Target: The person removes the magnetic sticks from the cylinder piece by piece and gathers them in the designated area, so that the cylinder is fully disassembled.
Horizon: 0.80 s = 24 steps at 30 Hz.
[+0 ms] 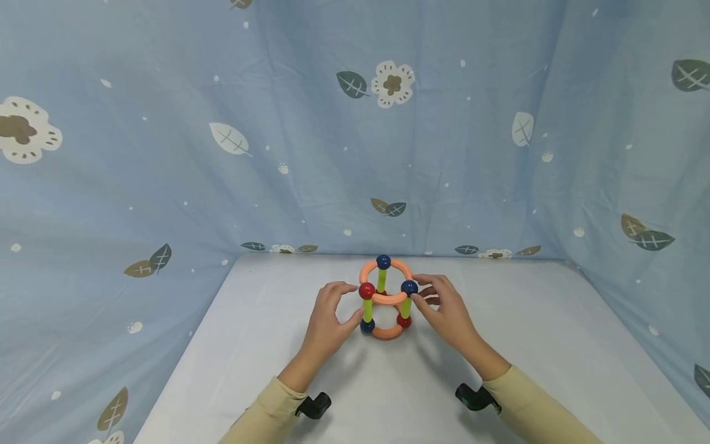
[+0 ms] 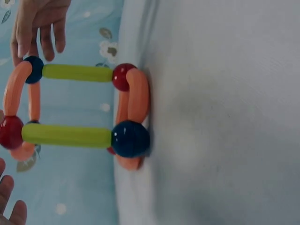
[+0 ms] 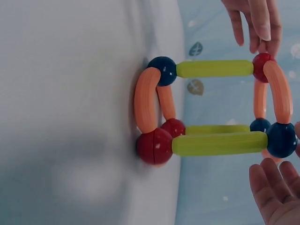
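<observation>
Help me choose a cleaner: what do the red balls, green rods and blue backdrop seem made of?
Red balls: probably glossy plastic, given bright highlights and one's seam.
Green rods: likely plastic, satin, with softer sheen.
Blue backdrop: fabric or plastic sheeting, matt-looking, creased.

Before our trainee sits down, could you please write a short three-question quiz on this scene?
1. True or false: the upper orange ring carries one red ball and two navy balls.

2. Multiple choice: what joins the upper orange ring to the lower orange ring?
A) curved red rods
B) straight lime-green rods
C) straight navy rods

3. Fill in the colour: on the upper orange ring, the ball nearest the left hand is ____.

Key: 1. True; 2. B; 3. red.
</observation>
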Each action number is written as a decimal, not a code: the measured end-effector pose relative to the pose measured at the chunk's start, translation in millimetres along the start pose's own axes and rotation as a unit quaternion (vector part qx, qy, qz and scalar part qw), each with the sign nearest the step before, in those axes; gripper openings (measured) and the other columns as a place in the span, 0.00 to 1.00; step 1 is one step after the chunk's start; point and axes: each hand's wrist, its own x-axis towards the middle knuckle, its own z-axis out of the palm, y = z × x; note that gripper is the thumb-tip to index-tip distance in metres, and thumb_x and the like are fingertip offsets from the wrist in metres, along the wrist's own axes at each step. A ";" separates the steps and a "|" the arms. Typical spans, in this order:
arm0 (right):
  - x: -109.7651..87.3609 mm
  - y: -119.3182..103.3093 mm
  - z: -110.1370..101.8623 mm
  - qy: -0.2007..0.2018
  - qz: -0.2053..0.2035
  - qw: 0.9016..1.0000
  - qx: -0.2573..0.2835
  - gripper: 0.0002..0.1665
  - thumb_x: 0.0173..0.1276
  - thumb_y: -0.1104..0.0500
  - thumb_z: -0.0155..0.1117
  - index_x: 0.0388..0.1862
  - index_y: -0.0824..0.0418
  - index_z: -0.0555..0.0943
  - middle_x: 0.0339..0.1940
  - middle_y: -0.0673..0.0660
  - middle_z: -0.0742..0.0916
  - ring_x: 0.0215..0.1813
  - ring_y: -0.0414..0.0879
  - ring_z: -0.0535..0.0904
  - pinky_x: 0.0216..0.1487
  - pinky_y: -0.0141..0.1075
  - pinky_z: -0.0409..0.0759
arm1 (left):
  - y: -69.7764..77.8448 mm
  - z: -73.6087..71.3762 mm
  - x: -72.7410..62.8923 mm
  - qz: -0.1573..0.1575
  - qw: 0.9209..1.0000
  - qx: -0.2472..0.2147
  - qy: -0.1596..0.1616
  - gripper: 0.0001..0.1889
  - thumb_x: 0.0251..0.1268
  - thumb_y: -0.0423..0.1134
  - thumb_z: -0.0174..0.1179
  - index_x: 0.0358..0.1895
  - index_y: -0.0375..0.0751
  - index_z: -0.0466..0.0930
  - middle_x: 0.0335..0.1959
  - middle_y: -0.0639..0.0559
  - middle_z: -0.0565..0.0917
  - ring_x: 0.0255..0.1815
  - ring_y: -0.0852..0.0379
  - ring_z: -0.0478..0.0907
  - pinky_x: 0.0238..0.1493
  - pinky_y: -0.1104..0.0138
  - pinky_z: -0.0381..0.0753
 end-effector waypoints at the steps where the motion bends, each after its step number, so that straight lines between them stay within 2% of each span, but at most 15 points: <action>1: 0.5 -0.4 0.8 0.003 -0.002 1.000 0.001 0.24 0.74 0.56 0.67 0.66 0.59 0.77 0.57 0.60 0.79 0.49 0.51 0.84 0.51 0.48 0.86 | 1.4 1.3 1.0 0.002 1.000 -0.001 -0.001 0.22 0.63 0.40 0.72 0.59 0.45 0.79 0.58 0.51 0.76 0.61 0.50 0.72 0.61 0.50 0.77; 6: 2.7 -1.2 4.2 0.010 -0.002 1.000 0.010 0.21 0.74 0.56 0.66 0.63 0.57 0.79 0.57 0.58 0.79 0.50 0.52 0.83 0.51 0.47 0.86 | 5.5 8.2 6.7 0.026 1.000 -0.002 0.001 0.25 0.61 0.38 0.73 0.62 0.45 0.79 0.60 0.51 0.75 0.62 0.50 0.71 0.61 0.52 0.78; 11: 4.6 -0.4 6.9 0.014 -0.001 1.000 0.011 0.18 0.74 0.56 0.67 0.60 0.57 0.82 0.54 0.57 0.79 0.49 0.53 0.84 0.51 0.49 0.86 | 7.8 15.1 13.0 0.081 0.997 -0.004 -0.006 0.27 0.61 0.39 0.74 0.63 0.42 0.78 0.63 0.49 0.75 0.65 0.51 0.70 0.63 0.55 0.77; 16: 5.0 0.4 8.4 0.021 -0.009 1.000 0.009 0.18 0.73 0.57 0.68 0.59 0.58 0.83 0.53 0.58 0.80 0.48 0.52 0.84 0.50 0.49 0.86 | 9.9 20.4 17.5 0.126 0.992 0.005 -0.013 0.24 0.59 0.36 0.75 0.59 0.41 0.81 0.61 0.51 0.77 0.65 0.53 0.71 0.65 0.58 0.75; 24: 5.4 2.6 9.8 0.024 -0.014 1.000 0.012 0.18 0.72 0.58 0.69 0.59 0.58 0.83 0.53 0.58 0.80 0.47 0.51 0.84 0.49 0.47 0.86 | 11.7 24.8 24.3 0.155 0.987 0.023 -0.032 0.18 0.58 0.33 0.75 0.53 0.42 0.85 0.54 0.54 0.82 0.65 0.52 0.74 0.72 0.60 0.68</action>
